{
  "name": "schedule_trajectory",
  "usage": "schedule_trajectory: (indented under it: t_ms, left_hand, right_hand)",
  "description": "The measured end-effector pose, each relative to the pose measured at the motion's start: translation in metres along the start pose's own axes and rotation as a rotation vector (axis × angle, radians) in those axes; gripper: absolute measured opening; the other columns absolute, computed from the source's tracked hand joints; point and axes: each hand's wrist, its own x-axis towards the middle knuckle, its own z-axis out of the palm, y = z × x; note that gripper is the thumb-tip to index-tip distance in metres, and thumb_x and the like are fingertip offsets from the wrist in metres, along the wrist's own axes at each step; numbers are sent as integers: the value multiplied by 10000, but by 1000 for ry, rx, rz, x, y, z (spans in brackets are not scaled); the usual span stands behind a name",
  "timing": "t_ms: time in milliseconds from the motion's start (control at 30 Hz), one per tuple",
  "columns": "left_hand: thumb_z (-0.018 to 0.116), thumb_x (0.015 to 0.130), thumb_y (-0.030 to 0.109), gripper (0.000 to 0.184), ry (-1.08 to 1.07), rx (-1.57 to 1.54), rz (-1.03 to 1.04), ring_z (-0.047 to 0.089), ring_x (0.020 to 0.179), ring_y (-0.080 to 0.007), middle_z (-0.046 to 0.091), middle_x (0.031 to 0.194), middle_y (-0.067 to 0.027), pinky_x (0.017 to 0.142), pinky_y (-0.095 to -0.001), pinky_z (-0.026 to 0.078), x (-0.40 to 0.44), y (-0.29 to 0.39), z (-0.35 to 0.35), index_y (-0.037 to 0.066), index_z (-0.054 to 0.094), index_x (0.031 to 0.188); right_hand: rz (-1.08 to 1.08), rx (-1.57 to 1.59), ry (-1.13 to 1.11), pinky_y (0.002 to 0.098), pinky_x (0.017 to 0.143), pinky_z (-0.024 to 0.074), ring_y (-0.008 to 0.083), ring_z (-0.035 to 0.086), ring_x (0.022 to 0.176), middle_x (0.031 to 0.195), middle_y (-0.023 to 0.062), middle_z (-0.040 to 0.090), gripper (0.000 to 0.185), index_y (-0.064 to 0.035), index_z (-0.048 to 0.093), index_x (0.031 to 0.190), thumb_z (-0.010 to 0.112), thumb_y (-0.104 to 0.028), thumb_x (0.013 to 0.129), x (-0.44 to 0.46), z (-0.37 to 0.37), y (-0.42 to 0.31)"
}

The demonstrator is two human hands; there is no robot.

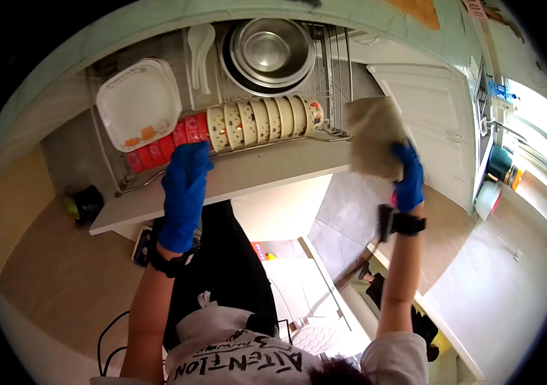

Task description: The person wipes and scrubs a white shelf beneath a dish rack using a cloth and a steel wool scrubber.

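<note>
My left hand (pixel 187 189), in a blue glove, lies over the front panel (pixel 267 168) of a pulled-out drawer, its fingers bent over the top edge beside the red bowls (pixel 177 138). My right hand (pixel 408 176), also gloved in blue, grips a beige cloth (pixel 375 138) that hangs just right of the drawer; its fingers are partly behind the cloth. Inside the drawer, a row of cream patterned bowls (pixel 257 122) stands on edge next to the red ones. White square plates (pixel 137 106) are stacked at the left.
Steel bowls (pixel 267 51) sit nested at the drawer's back, with white spoons (pixel 200 58) beside them in a wire rack (pixel 338 83). A pale countertop (pixel 81 48) overhangs the drawer. White cabinet doors (pixel 424 109) stand right. A dark container (pixel 84 204) is at the left.
</note>
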Motion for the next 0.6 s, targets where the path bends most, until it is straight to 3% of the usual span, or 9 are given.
schedule_trajectory:
  t_ms: [33,100,133,167,233,267,333,433,600]
  left_hand:
    - [446,894,141,222,-2,-7,-15,561,790,-144,576,954,-65,745,-272,457,-1,-9,-6,30,527,1069]
    - [449,824,52,312,-72,466,175,552,847,-139,551,1006,-62,730,-258,454,-3,-15,-13,33,501,1131]
    - [374,772,2,406,-62,496,23,502,984,-175,506,1163,-101,867,-258,379,-5,-11,-13,2,485,1162]
    - [374,772,2,406,-65,497,6,502,984,-175,506,1163,-101,867,-258,379,-8,-18,-16,2,485,1162]
    - [360,775,-7,403,-1,555,86,506,971,-171,499,1186,-112,866,-262,383,-15,-32,-33,1,488,1156]
    - [348,793,-14,377,8,549,70,501,990,-177,490,1207,-124,883,-279,377,-16,-34,-39,1,496,1140]
    - [391,828,50,338,65,602,113,520,983,-188,507,1184,-120,851,-281,402,-13,-38,-43,6,487,1150]
    - [432,869,107,307,113,672,171,540,972,-199,514,1180,-119,822,-283,426,-11,-45,-43,11,474,1158]
    - [428,877,77,277,167,624,200,534,985,-204,503,1197,-129,832,-286,420,-15,-41,-45,12,474,1142]
  right_hand:
    - [12,-110,72,262,731,456,136,549,816,948,65,574,409,7,466,1208,472,-105,814,24,-22,10]
    - [243,-553,-45,254,592,440,111,499,657,858,50,561,427,-64,466,1237,436,-90,812,61,-54,28]
    - [262,-551,-72,252,502,396,87,416,570,780,14,532,455,-141,466,1256,418,-80,807,73,-57,50]
    - [277,-555,-79,252,502,396,87,416,570,780,14,532,455,-141,466,1256,418,-80,807,85,-64,79]
    - [516,-870,-370,238,706,415,115,513,790,949,26,583,445,-40,445,1256,424,-56,812,98,-76,132]
    - [530,-867,-385,238,706,415,115,513,790,949,26,583,445,-40,445,1256,424,-56,812,102,-75,142]
    - [339,-1274,-651,373,729,456,301,586,837,1001,137,600,376,-84,505,1170,389,-222,841,113,-68,158]
    - [290,-1312,-769,389,891,395,344,492,1057,1143,198,523,404,-63,515,1134,356,-301,848,130,-76,195]
    - [390,-1518,-703,407,1036,242,301,336,1248,1369,72,349,452,-151,399,1284,307,-353,891,103,-33,157]
